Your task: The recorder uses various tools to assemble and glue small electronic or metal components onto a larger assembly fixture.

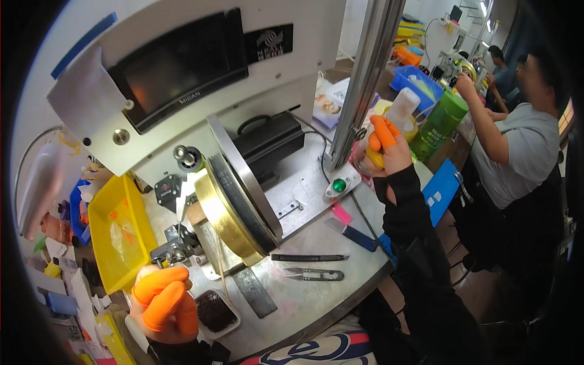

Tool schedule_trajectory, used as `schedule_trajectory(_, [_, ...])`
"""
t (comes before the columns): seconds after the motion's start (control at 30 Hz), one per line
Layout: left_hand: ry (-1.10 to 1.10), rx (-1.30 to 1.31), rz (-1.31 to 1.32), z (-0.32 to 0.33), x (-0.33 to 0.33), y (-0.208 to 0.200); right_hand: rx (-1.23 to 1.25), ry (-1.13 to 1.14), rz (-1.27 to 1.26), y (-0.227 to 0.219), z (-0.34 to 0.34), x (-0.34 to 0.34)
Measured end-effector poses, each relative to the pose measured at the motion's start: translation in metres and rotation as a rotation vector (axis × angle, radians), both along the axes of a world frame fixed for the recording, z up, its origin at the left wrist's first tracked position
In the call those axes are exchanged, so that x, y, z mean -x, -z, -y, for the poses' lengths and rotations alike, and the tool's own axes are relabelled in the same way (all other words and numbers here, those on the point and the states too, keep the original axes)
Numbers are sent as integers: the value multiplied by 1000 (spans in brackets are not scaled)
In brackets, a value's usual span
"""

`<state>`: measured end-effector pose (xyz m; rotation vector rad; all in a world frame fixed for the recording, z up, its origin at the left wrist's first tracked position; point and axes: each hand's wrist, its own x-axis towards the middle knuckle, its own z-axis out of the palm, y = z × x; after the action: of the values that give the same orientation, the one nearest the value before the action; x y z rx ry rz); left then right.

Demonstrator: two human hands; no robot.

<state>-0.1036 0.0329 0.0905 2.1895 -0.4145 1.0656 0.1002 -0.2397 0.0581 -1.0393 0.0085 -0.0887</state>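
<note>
My left hand [164, 301], with orange finger covers, is closed at the lower left, by a yellow tray [143, 213] and a small square dish of dark paste [216, 313]. Whatever its curled fingers hold is hidden. Reaching far to the right, my right hand [389, 149] also wears orange covers. Its fingers bend together beside a translucent bottle [403, 108] and other clear containers; I cannot make out what they grip. Between the hands stands a machine with a brass-coloured wheel [222, 216]. A thin stick [221, 267] leans over the dish.
On the bench lie thread snips [315, 274], a slim black tool [309, 258], a blue-handled knife [356, 236] and a flat dark strip [255, 292]. A metal post [365, 79] rises near a green button [339, 185]. A green bottle [439, 125] and a seated person [523, 146] are at right.
</note>
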Motion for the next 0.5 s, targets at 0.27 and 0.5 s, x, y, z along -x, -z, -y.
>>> schedule_trajectory(0.27, [1,19,-98,-1,4,11,-66,-122,-166,20,1,11])
schedule_trajectory(0.5, [17,24,-81,0,2,13,156,-183,-107,27,-2,25])
